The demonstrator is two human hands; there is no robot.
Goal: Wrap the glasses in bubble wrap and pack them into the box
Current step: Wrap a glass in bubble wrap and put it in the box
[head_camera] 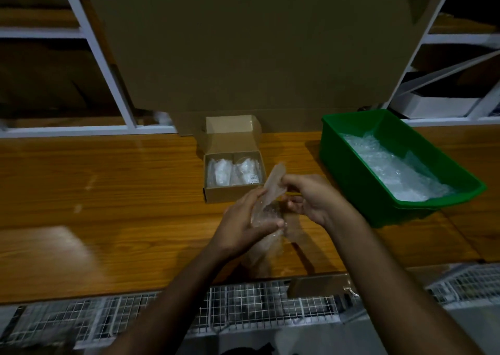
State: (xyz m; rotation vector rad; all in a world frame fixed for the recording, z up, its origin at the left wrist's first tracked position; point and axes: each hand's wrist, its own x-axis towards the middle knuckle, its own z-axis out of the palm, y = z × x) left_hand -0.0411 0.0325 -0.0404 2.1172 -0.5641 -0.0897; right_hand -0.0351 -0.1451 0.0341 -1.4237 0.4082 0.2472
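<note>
A clear glass (266,214) partly covered by a sheet of bubble wrap (274,185) is held above the wooden table, just in front of the small cardboard box (216,195). My left hand (243,224) grips the glass from the left and below. My right hand (313,197) pinches the wrap's upper edge on the right. The box stands open with its lid up, and two wrapped glasses (234,172) lie side by side inside it.
A green plastic bin (351,170) with more bubble wrap stands to the right. A large cardboard sheet (257,43) leans upright behind the box. White shelving flanks it. Wire mesh baskets (243,308) run along the table's near edge.
</note>
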